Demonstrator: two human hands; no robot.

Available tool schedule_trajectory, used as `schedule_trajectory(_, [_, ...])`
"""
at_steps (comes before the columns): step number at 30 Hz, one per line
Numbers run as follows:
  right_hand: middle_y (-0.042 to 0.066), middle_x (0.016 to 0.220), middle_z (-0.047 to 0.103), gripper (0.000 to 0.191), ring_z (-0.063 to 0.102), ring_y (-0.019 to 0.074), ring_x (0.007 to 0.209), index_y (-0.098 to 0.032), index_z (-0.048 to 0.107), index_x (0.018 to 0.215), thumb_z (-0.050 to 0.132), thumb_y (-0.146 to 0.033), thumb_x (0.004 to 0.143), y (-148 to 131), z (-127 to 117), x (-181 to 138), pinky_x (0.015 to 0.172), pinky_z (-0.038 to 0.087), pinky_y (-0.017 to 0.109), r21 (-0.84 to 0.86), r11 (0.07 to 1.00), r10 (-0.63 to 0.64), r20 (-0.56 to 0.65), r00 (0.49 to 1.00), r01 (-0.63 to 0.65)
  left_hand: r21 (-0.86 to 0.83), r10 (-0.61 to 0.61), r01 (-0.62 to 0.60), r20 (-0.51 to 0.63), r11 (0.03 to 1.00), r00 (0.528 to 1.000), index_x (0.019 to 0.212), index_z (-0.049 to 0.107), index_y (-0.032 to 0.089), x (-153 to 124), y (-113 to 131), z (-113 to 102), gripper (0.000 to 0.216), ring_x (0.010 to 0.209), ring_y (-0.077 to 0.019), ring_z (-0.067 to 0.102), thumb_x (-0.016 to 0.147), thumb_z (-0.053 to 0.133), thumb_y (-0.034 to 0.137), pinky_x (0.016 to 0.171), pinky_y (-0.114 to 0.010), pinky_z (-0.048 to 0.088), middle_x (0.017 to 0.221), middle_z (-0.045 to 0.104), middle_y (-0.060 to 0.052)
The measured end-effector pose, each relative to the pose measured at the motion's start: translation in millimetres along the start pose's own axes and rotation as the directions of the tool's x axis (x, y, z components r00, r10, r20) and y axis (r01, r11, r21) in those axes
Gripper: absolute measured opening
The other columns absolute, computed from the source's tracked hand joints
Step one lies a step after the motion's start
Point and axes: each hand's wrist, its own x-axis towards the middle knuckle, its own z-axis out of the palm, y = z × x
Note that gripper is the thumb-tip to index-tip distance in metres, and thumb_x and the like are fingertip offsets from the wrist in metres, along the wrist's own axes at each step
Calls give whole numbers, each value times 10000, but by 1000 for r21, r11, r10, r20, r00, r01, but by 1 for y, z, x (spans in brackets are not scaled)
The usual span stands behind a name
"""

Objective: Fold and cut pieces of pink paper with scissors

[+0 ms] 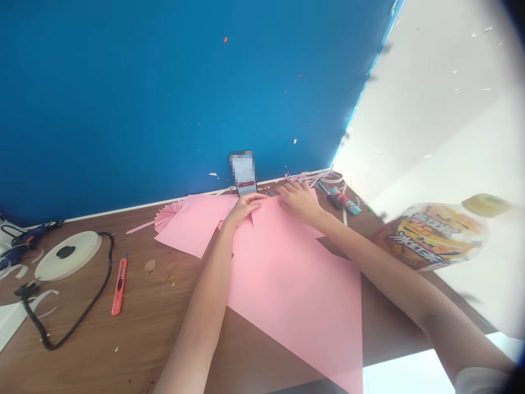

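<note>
A large sheet of pink paper [295, 284] lies on the brown table and hangs over its near edge. My left hand [245, 207] is at the sheet's far edge, with the paper between its thumb and fingers. To the right, my right hand [299, 200] lies flat on the far part of the sheet, fingers stretched out. Another pink paper piece [194, 224] lies left of my left hand, beside a pleated pink paper fan [167, 214]. A phone [245, 172] with its screen lit leans against the blue wall just beyond my hands.
A red utility knife [119, 285] and a round white disc with a black cable [69, 256] are on the left. Paper strips [318, 178] and a teal-and-red item [345, 201] lie at the back right. A drink bottle [435, 235] stands by my right forearm.
</note>
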Motion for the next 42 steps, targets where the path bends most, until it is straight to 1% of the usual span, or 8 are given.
schedule_trajectory(3, [114,970,666,248,526,270,926,-186,619,1069,417,-202,925,-4,10,1,819,299,396,57,998,-25,-25,999,26,31,4,-5,27,1000,1000,1055,725,216,0,1,1,340,1082,-242,586,723,653,222,983,-380,397,1170,670,-75])
schedule_trajectory(7, [95,897,655,283,518,242,833,-185,638,986,357,-210,964,-7,21,-4,751,282,366,58,998,-20,-65,998,23,59,13,-15,40,998,999,1065,725,219,0,2,1,338,1126,-252,571,732,663,225,1010,-389,385,1196,662,-78])
schedule_trajectory(14, [99,915,645,291,501,239,831,-172,636,1056,363,-186,958,-1,36,-13,746,278,358,71,997,-34,-121,992,42,83,41,-41,0,996,999,1062,724,212,0,0,2,326,1108,-250,581,744,682,273,1008,-396,394,1174,669,-88])
schedule_trajectory(18, [105,937,647,314,508,246,856,-156,635,1094,377,-122,916,1,39,-15,747,292,357,109,994,-15,-129,991,30,52,41,-38,-49,998,998,1069,713,208,0,-2,2,355,1049,-233,597,728,716,309,944,-369,434,1156,667,-88])
schedule_trajectory(25, [105,928,638,411,503,250,855,-169,591,1236,379,-100,891,4,43,-15,745,310,357,135,991,7,-133,991,11,28,27,-24,-108,999,994,987,715,201,3,-6,0,301,908,-189,605,727,724,350,848,-324,455,969,686,-62])
schedule_trajectory(30, [108,996,641,366,502,250,892,-178,646,1131,386,-94,887,4,45,-15,781,333,362,178,984,2,-142,990,23,-14,12,-14,-129,1000,992,901,715,190,4,-7,0,257,848,-172,598,701,746,348,820,-313,458,900,679,-51])
schedule_trajectory(37, [104,1049,644,398,510,250,933,-168,646,1124,394,-55,839,4,42,-16,812,362,370,241,969,-2,-166,986,43,-40,-1,-5,-135,999,991,862,709,182,4,-7,-1,241,832,-154,591,690,757,344,814,-301,456,936,678,-55])
schedule_trajectory(42, [95,1026,649,455,523,246,955,-187,636,1151,401,-37,792,6,41,-17,827,376,369,318,947,20,-172,985,37,-35,10,-17,-174,999,985,864,716,184,3,-7,0,260,781,-150,580,663,773,340,771,-299,463,870,670,-42])
